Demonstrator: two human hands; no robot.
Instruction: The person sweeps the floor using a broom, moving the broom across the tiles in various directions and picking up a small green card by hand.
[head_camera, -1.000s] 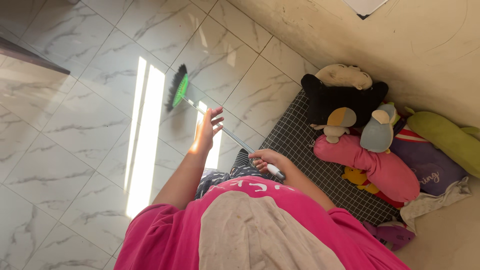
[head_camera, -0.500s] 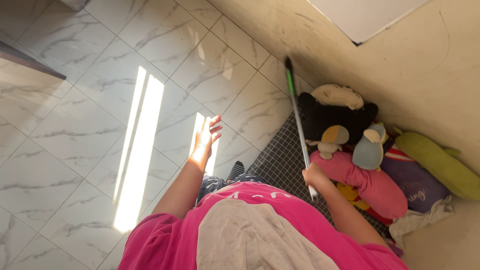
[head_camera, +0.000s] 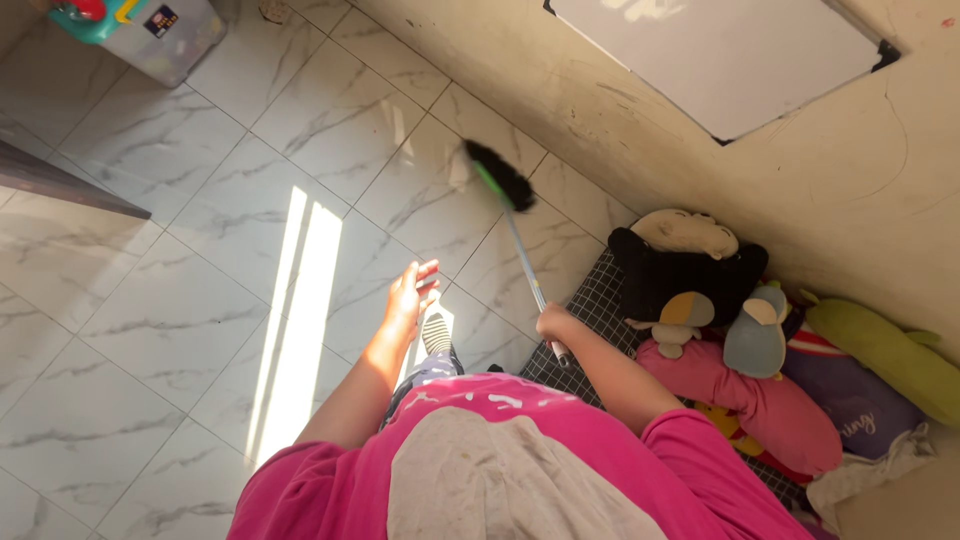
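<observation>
The right hand (head_camera: 553, 324) is closed around the silver metal handle of the green-and-black broom (head_camera: 500, 180), whose bristles, beyond the black grid-patterned mat (head_camera: 590, 305), are best kept flat on the tiles, while the left hand (head_camera: 408, 298) hovers open and empty.

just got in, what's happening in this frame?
A person in a pink shirt grips the end of a broom's metal handle in the right hand; the green and black broom head is out over the marble floor tiles near the wall. The left hand hangs open and empty. Soft toys are heaped on a checked mat at the right.
</observation>
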